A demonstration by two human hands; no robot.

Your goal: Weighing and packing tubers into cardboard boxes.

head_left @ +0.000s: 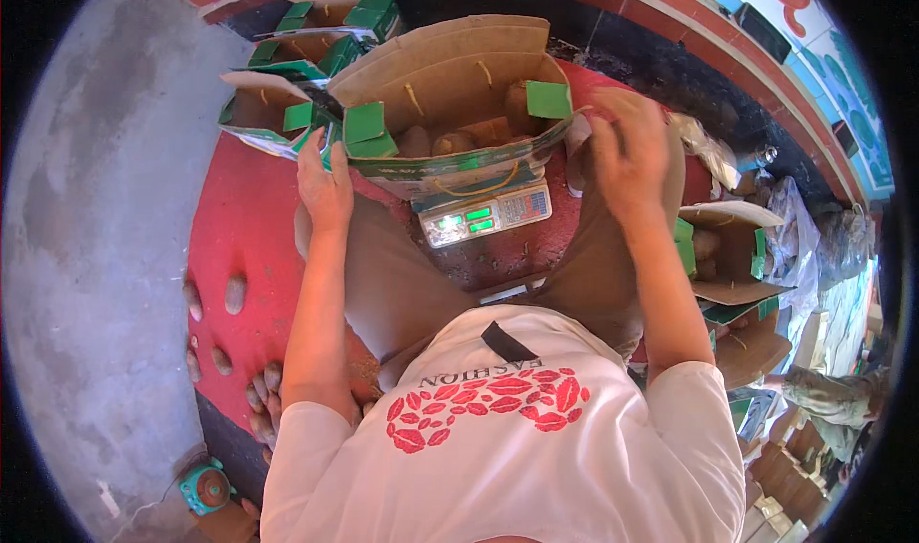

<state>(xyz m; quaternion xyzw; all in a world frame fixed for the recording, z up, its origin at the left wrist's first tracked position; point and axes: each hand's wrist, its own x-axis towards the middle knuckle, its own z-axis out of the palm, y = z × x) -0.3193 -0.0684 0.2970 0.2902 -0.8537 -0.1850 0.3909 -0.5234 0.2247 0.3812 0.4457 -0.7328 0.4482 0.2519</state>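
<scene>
A large open cardboard box (450,83), green and white outside with yellow cord handles, stands on a digital scale (493,215) between my knees. Inside it lie several brown potato-like tubers (455,144) and a brownish block-shaped piece (490,131). The scale's green displays are lit. My left hand (325,187) is by the box's left end, fingers pointing away and thumb apart, with nothing seen in it. Beyond the box's right end, my right hand (632,155) hovers over my knee, fingers spread, slightly blurred and holding nothing visible.
Smaller open boxes (263,112) stand at the far left. At the right is another open box (723,246) with tubers, beside clear plastic bags (790,227). Loose tubers (235,294) lie on the red mat (230,227). A teal device (206,486) sits at lower left.
</scene>
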